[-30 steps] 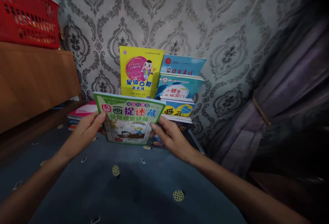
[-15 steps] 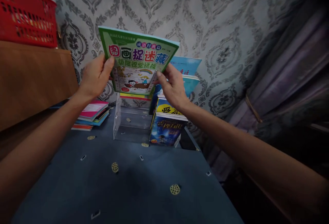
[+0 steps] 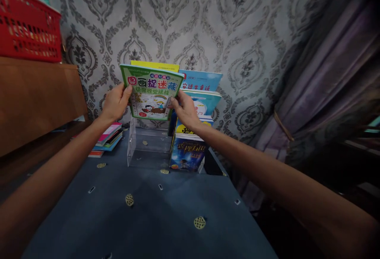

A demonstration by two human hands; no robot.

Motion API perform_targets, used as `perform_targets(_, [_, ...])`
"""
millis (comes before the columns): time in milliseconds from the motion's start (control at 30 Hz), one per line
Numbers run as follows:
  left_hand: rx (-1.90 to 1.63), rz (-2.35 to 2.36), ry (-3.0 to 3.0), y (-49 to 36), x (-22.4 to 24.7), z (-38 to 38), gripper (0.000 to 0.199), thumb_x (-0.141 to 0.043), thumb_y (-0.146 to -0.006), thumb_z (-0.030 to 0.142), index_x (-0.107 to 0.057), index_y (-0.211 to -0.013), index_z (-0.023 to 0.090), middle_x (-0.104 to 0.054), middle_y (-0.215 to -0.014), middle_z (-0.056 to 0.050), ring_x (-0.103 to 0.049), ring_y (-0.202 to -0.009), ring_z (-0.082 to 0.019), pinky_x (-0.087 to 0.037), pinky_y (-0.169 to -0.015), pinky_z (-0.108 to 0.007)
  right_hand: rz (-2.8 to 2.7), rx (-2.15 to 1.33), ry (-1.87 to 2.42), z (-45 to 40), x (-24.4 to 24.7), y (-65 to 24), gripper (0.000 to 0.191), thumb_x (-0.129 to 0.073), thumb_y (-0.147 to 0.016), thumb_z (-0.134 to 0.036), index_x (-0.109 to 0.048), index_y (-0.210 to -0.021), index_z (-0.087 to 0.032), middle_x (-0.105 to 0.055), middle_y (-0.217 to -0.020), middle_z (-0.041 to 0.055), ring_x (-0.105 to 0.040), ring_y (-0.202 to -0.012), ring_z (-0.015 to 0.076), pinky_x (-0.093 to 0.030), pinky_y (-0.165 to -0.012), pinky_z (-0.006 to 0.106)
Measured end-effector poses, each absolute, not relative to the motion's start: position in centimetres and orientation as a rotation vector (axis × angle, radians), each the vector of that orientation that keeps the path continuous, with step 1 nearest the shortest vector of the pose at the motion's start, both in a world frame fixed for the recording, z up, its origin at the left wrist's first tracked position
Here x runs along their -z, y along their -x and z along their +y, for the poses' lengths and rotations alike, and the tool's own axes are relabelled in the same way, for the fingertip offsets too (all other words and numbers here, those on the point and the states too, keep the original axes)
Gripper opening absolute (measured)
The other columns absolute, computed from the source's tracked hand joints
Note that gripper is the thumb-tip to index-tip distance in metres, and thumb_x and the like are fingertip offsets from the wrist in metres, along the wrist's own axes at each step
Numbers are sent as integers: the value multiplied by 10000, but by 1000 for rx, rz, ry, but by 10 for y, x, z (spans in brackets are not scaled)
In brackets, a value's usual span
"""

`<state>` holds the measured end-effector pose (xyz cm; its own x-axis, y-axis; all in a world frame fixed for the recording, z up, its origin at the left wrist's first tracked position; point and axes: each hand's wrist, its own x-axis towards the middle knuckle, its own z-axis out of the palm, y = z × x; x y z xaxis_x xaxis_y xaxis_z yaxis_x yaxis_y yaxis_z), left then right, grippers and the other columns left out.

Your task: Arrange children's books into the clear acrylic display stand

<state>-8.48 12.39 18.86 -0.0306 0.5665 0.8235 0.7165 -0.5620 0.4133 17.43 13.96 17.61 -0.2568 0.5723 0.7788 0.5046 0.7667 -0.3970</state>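
Between my two hands is a green picture book (image 3: 151, 92), held upright with its front cover towards me. My left hand (image 3: 115, 101) grips its left edge, thumb on the cover. On the opposite edge, my right hand (image 3: 184, 108) is closed with its thumb in front. A yellow book (image 3: 157, 66) stands right behind the green one. Below is a clear tiered book stand (image 3: 150, 154); its right side carries several upright books, among them a dark blue book (image 3: 188, 154) in front and light blue books (image 3: 204, 80) at the back.
On the left of the table (image 3: 160, 219) lies a stack of books (image 3: 108, 138). A red basket (image 3: 32, 25) sits on a wooden cabinet (image 3: 41, 104) at the far left. Patterned wallpaper (image 3: 192, 17) rises behind the stand, and a tied curtain (image 3: 285, 120) hangs on the right.
Both hands have brought the green book lower and back towards the stand. The yellow book's top now shows above it, and the light blue books are less covered.
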Motion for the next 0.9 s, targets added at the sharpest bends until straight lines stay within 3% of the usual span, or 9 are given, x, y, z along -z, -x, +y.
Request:
perform_targets(200, [1725, -1350, 2146, 84, -177, 137, 541, -327, -985, 665, -608, -944, 204, -615, -721, -22, -664, -704, -185, -556, -709, -290, -1837, -75, 868, 149, -167, -171, 276, -494, -993, -330, -592, -1230, -227, -686, -1026, 78, -638, -1052, 272, -559, -954, 485])
perform_targets(400, [1726, -1432, 2185, 83, -169, 144, 555, -334, -967, 694, -546, -829, 200, -553, -672, 6, -607, -548, -134, -516, -523, -226, -1828, -127, 938, 155, -163, -166, 206, -483, -949, -236, -595, -1121, -216, -686, -958, 79, -643, -1005, 272, -553, -941, 490])
perform_targets(600, [1758, -1501, 2202, 83, -164, 152, 493, -360, -975, 625, -580, -880, 194, -622, -757, -32, -645, -638, -174, -537, -550, -254, -1848, -28, 1013, 149, -164, -163, 131, -478, -896, -213, -546, -1005, -236, -668, -909, 82, -635, -904, 283, -540, -893, 484])
perform_targets(900, [1665, -1649, 2209, 84, -153, 162, 434, -336, -988, 533, -597, -935, 190, -665, -779, -54, -687, -683, -213, -519, -616, -285, -1906, 12, 941, 137, -162, -155, 402, -446, -883, -169, -424, -1279, -236, -662, -1036, 100, -622, -943, 296, -527, -919, 518])
